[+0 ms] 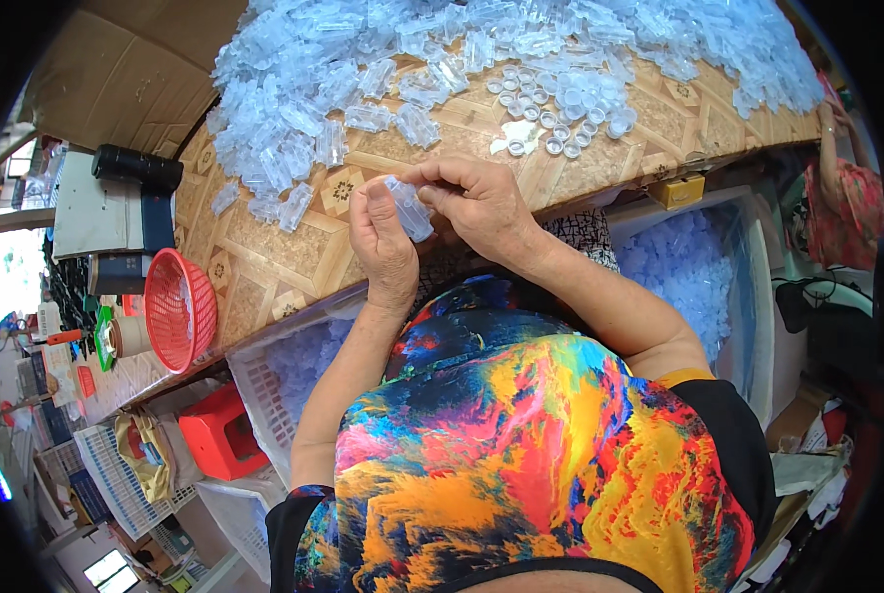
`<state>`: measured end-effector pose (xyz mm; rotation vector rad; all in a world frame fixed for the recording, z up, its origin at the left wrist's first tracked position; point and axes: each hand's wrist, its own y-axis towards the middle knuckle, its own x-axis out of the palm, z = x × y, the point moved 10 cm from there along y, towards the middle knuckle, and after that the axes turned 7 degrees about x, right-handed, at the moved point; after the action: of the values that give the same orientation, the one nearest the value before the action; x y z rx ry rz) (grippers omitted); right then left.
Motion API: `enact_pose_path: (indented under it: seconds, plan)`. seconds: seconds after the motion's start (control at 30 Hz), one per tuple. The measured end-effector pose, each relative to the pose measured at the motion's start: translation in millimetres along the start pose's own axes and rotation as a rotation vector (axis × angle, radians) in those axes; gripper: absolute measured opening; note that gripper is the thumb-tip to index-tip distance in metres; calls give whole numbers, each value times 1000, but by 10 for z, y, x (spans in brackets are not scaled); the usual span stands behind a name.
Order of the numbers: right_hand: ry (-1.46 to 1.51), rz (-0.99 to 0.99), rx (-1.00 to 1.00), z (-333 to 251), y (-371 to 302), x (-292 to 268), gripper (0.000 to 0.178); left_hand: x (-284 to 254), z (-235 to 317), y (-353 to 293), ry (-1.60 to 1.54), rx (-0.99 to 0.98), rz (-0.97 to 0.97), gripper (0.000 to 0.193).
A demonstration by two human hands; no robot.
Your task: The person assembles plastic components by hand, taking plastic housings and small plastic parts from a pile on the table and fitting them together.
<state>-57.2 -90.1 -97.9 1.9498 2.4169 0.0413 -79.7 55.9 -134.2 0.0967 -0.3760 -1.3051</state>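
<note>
Close to the table's near edge, my left hand (386, 247) is closed around a clear plastic bottle-shaped piece (411, 211), its thumb pointing up. My right hand (479, 206) pinches at the upper end of that piece; whatever sits between its fingertips is too small to make out. Beyond both hands, a large heap of similar clear plastic pieces (298, 84) covers the far part of the patterned table (264, 259). Several small round clear caps (555, 131) lie loose to the right of the heap's front, some on a white scrap (522, 135).
A red plastic basket (208, 308) stands at the table's left end, beside a tape roll (128, 336). Bins of translucent pieces, on the left (257, 390) and right (761, 296), flank my lap. A small yellow box (677, 191) sits under the table edge. Another person (842, 198) is at far right.
</note>
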Motion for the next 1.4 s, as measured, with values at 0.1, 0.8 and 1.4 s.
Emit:
enact_pose_path:
  seconds: [0.1, 0.8, 1.4]
  plan:
    - [-87, 31, -166, -141, -32, -28, 19, -8, -8, 9, 21, 0, 13, 32]
    - [103, -200, 257, 338, 9, 40, 24, 26, 19, 9, 85, -5, -5, 37]
    - [160, -191, 233, 358, 46, 39, 20, 67, 46, 19, 87, -12, -45, 34]
